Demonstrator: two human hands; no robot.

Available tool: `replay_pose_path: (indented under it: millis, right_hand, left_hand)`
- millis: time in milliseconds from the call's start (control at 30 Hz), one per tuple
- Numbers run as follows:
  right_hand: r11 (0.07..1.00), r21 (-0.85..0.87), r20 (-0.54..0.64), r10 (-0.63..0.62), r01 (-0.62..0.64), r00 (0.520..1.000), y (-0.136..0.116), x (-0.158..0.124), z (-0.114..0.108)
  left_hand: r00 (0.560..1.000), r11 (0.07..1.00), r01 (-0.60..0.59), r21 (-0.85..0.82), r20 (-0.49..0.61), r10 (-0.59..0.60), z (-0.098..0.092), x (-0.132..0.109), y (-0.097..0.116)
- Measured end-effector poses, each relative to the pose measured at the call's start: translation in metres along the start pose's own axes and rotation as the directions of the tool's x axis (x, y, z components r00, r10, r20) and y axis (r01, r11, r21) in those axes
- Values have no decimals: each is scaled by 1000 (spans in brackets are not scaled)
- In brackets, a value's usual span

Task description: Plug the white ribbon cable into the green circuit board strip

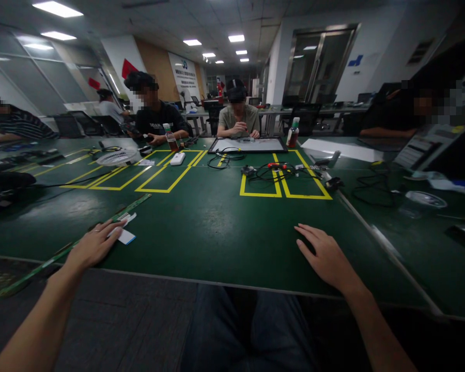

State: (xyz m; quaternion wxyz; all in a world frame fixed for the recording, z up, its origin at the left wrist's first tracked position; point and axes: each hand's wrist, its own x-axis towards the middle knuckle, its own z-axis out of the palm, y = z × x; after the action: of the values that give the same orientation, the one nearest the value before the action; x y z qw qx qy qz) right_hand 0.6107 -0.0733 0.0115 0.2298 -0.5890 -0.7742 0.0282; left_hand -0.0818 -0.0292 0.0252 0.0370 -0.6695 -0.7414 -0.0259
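My left hand (95,244) lies on the green tabletop (213,240) with its fingers stretched out and apart. Its fingertips touch or cover part of some small flat white pieces; one of them (123,236) has a blue edge and looks like a ribbon cable. A long, thin green strip (56,258) passes slantwise beside and under this hand, its near end sticking out past the table edge. On the right, my right hand (327,257) rests palm down on the bare tabletop, fingers spread and nothing in them.
Yellow tape outlines (261,195) mark the table's middle. Black cables (261,172) with a red-handled tool (277,166) lie there. A white fan (116,156), a white box (177,158) and bottles (293,132) stand farther back. Several people sit around; one works at a framed board (251,145).
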Motion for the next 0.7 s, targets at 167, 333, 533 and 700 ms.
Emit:
replay_pose_path:
  millis: [167,333,533,700]
  right_hand:
    - [1000,3,4,6,-6,1000,-2,0,-2]
    - [1000,3,-2,-4,4,1000,-1,1,-1]
    - [1000,-3,-1,3,-3,1000,-1,0,0]
    - [1000,5,-6,6,-6,1000,-2,0,-1]
  left_hand:
    - [992,991,120,59,18,-121,5,3,2]
    - [985,982,158,106,-92,-148,3,-7,10]
    - [994,993,58,98,-98,-49,2,-13,15]
    - [998,999,47,-8,-40,-47,11,-7,8]
